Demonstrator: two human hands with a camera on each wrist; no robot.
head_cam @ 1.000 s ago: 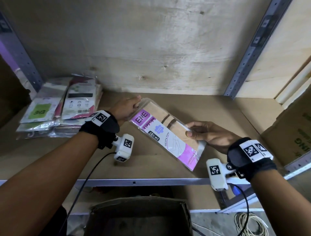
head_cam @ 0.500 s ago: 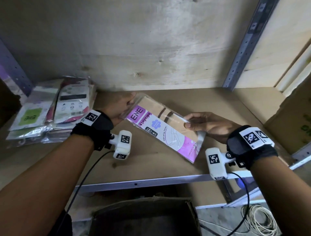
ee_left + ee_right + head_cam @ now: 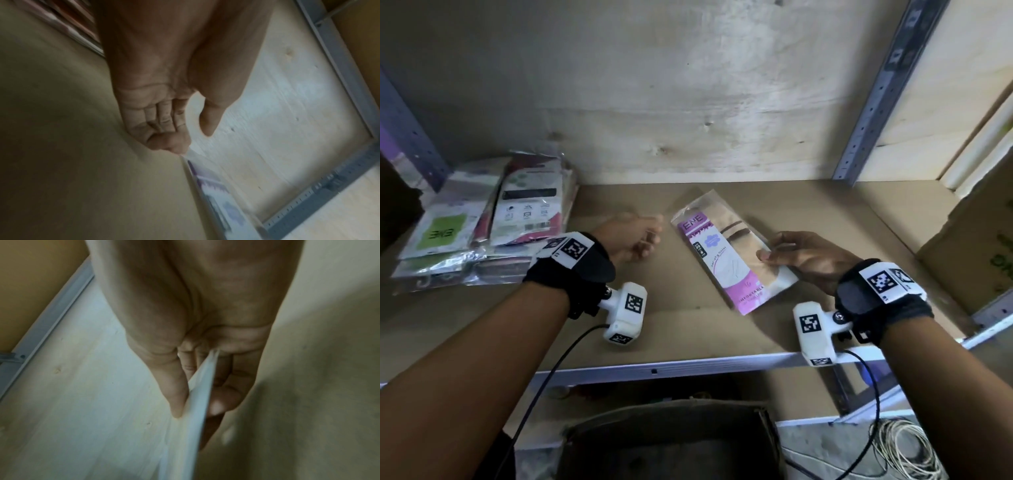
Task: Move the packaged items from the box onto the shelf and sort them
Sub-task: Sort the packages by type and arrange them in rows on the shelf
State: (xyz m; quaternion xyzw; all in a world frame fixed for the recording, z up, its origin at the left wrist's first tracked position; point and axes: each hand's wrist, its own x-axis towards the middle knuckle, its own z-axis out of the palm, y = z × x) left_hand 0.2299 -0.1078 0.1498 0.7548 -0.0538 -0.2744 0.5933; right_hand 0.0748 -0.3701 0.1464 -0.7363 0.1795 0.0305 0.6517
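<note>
On the shelf (image 3: 571,329), right hand (image 3: 808,260) pinches an "ENE" packet (image 3: 726,253); blurred left hand (image 3: 633,236) loosely curled, empty.

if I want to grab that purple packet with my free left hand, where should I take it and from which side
Probably the clear top edge just above the purple label of the packet, coming in from its left. The packet is thin and flat, the right hand already pinches its right edge, and the left hand is empty right beside that free top corner. Pinch it thumb over, fingers under.

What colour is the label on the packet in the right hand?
Purple and white, over beige contents, on the packet that the right hand pinches. The head view shows it best.
</note>
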